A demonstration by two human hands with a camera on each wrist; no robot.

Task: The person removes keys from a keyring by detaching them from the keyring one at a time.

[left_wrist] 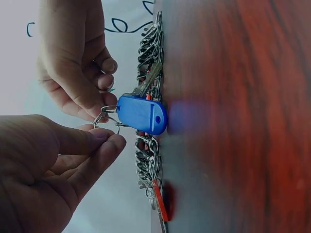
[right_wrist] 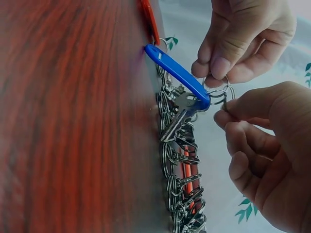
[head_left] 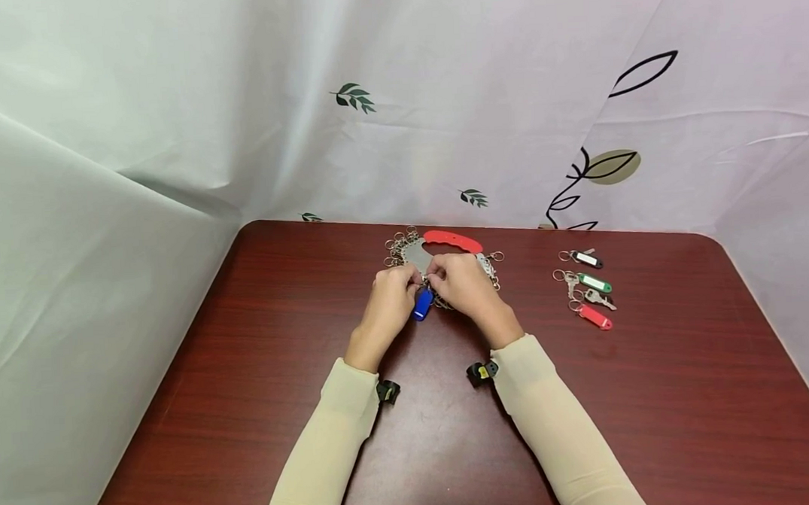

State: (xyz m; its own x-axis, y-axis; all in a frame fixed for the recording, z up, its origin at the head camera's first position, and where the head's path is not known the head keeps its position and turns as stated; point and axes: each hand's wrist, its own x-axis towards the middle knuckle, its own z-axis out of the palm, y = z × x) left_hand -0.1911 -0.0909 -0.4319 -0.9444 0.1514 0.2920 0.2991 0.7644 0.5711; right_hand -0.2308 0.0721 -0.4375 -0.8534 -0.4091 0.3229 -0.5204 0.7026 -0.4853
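Observation:
My left hand point(head_left: 394, 298) pinches a thin metal key ring point(left_wrist: 116, 127) between thumb and fingertips. Facing it, my right hand point(head_left: 465, 281) pinches small metal ring hardware point(right_wrist: 231, 92) linked close to the same spot; its exact shape is partly hidden by fingertips. From the rings hangs a blue key tag point(head_left: 423, 304), with a silver key point(right_wrist: 176, 125) beside it. Just behind both hands lies a grey metal key holder point(head_left: 416, 255) with a red handle point(head_left: 453, 241). Many small clips and rings point(left_wrist: 149, 160) line its curved edge, and the hands cover part of it.
To the right on the brown table point(head_left: 682, 391) lie tagged keys: a black tag point(head_left: 587, 259), a green tag point(head_left: 594, 282) and a red tag point(head_left: 595, 317). A pale curtain point(head_left: 413, 131) hangs behind the table and along its sides.

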